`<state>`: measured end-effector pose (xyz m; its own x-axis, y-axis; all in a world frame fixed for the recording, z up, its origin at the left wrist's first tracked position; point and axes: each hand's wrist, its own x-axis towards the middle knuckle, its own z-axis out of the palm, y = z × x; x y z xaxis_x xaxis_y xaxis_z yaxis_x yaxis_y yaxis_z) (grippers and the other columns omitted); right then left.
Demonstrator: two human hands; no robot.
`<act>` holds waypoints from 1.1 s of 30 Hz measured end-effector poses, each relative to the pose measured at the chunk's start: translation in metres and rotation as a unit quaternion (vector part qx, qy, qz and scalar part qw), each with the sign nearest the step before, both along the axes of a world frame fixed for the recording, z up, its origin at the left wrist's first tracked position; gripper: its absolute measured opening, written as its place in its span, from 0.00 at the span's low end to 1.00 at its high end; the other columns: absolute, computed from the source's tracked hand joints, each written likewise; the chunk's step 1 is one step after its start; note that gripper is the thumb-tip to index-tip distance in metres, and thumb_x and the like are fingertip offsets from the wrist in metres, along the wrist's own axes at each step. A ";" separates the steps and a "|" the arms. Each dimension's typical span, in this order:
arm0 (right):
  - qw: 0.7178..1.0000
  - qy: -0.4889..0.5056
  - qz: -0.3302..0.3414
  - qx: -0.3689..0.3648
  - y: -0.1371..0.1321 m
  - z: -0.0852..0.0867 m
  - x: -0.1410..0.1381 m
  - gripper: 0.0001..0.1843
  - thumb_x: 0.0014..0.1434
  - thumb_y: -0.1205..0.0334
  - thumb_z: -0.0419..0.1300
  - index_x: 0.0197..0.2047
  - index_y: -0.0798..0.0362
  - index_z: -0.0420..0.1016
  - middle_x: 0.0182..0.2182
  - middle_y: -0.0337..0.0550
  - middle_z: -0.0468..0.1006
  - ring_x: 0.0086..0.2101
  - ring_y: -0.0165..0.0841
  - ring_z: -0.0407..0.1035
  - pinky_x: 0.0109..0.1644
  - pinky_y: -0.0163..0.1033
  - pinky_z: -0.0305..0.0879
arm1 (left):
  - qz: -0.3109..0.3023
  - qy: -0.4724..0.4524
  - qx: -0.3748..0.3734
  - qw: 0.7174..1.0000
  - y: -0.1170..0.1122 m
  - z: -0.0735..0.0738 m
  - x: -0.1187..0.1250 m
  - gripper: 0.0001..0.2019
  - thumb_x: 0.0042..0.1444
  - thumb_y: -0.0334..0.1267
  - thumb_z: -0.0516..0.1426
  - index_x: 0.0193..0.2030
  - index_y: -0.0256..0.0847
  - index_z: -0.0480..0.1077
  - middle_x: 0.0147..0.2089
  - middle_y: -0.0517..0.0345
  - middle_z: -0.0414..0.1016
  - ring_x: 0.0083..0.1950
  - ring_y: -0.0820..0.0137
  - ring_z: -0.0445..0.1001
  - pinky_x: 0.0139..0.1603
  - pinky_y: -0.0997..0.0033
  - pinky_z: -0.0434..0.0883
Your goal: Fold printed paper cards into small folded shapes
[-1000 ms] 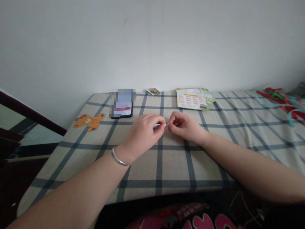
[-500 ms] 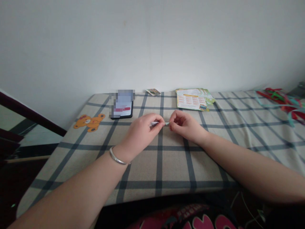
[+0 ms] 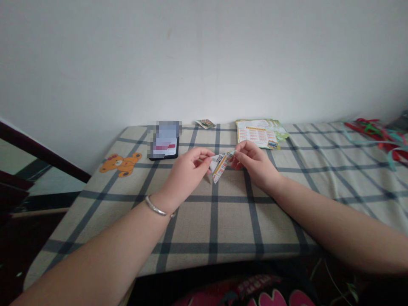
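Observation:
A small folded piece of printed paper (image 3: 219,165) is held up just above the checked tablecloth (image 3: 223,216), near the middle of the table. My left hand (image 3: 185,174), with a silver bangle (image 3: 156,207) on its wrist, pinches the paper's left side. My right hand (image 3: 255,163) pinches its upper right corner. The paper shows a pointed, triangular flap with orange and white print hanging down between the two hands.
A black phone (image 3: 164,144) lies at the back left, beside an orange bear print (image 3: 120,163) on the cloth. A small card (image 3: 205,123) and a stack of printed leaflets (image 3: 259,133) lie by the wall. Red and teal ribbons (image 3: 379,134) are piled at the far right.
The paper was a thin strip pinched flat between the fingertips; now both hands have lifted slightly and turned it so its printed triangular face shows.

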<state>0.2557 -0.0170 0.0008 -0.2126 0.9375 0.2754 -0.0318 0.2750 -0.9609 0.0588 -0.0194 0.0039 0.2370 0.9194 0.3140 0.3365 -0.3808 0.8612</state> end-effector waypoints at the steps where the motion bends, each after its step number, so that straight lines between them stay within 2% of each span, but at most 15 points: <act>1: 1.000 -0.001 0.013 0.000 0.000 0.000 0.000 0.11 0.56 0.56 0.60 0.34 0.50 0.61 0.26 0.33 0.72 0.26 0.26 0.68 0.30 0.33 0.65 | 0.000 -0.013 -0.016 1.000 0.000 0.000 0.001 0.06 0.59 0.34 0.55 0.42 0.38 0.71 0.40 0.55 0.78 0.32 0.74 0.76 0.32 0.76 0.73; 4: 0.998 -0.015 0.056 -0.002 -0.002 0.000 -0.002 0.12 0.55 0.58 0.62 0.33 0.50 0.61 0.28 0.34 0.72 0.28 0.26 0.69 0.32 0.34 0.67 | -0.004 -0.037 -0.044 0.998 0.001 0.001 0.002 0.06 0.58 0.33 0.55 0.42 0.37 0.69 0.39 0.56 0.78 0.29 0.76 0.75 0.30 0.76 0.73; 7: 0.997 -0.030 0.071 0.000 -0.003 -0.001 -0.003 0.11 0.56 0.58 0.62 0.34 0.50 0.62 0.28 0.33 0.71 0.28 0.25 0.68 0.33 0.34 0.68 | -0.008 -0.017 -0.022 1.000 0.003 -0.003 -0.001 0.06 0.58 0.34 0.55 0.42 0.38 0.70 0.37 0.58 0.78 0.32 0.74 0.76 0.32 0.75 0.73; 11: 0.997 -0.035 0.068 0.014 -0.003 -0.001 -0.004 0.11 0.59 0.56 0.61 0.34 0.50 0.61 0.27 0.33 0.71 0.27 0.25 0.68 0.32 0.33 0.68 | 0.001 0.086 0.059 0.995 0.004 -0.006 -0.005 0.08 0.61 0.36 0.55 0.44 0.42 0.72 0.39 0.58 0.79 0.39 0.70 0.78 0.40 0.70 0.73; 15: 0.995 -0.067 0.071 0.004 -0.005 -0.003 -0.003 0.11 0.61 0.55 0.58 0.38 0.49 0.59 0.28 0.33 0.73 0.26 0.26 0.70 0.29 0.33 0.66 | 0.030 0.207 0.131 0.969 -0.002 -0.003 -0.004 0.10 0.63 0.38 0.53 0.47 0.43 0.73 0.44 0.56 0.79 0.44 0.66 0.77 0.45 0.65 0.72; 17: 0.993 -0.088 0.077 0.005 -0.006 -0.004 -0.003 0.11 0.62 0.55 0.57 0.40 0.48 0.58 0.27 0.34 0.75 0.25 0.27 0.71 0.28 0.33 0.66 | 0.027 0.234 0.142 0.961 -0.005 -0.001 -0.003 0.11 0.64 0.40 0.52 0.48 0.43 0.72 0.46 0.56 0.79 0.45 0.65 0.77 0.46 0.64 0.71; 22: 0.984 -0.162 0.049 0.048 -0.009 -0.006 -0.002 0.09 0.64 0.56 0.55 0.43 0.48 0.58 0.27 0.35 0.76 0.24 0.27 0.70 0.26 0.31 0.62 | 0.011 0.260 0.145 0.954 -0.010 0.001 0.002 0.20 0.58 0.49 0.58 0.53 0.42 0.70 0.46 0.53 0.79 0.46 0.62 0.76 0.49 0.61 0.71; 26: 0.978 -0.193 0.026 0.073 -0.010 -0.004 -0.001 0.09 0.65 0.56 0.53 0.46 0.48 0.59 0.24 0.32 0.74 0.21 0.25 0.67 0.24 0.30 0.59 | 0.010 0.272 0.152 0.950 -0.012 0.001 0.005 0.20 0.56 0.50 0.60 0.52 0.43 0.69 0.44 0.54 0.79 0.45 0.61 0.76 0.47 0.59 0.71; 33: 0.970 -0.223 0.054 0.082 -0.012 0.000 0.000 0.12 0.63 0.60 0.55 0.48 0.48 0.59 0.29 0.36 0.80 0.27 0.28 0.74 0.30 0.33 0.67 | 0.025 0.276 0.176 0.945 -0.007 -0.005 0.005 0.19 0.56 0.46 0.61 0.52 0.41 0.70 0.47 0.54 0.78 0.49 0.58 0.75 0.53 0.53 0.68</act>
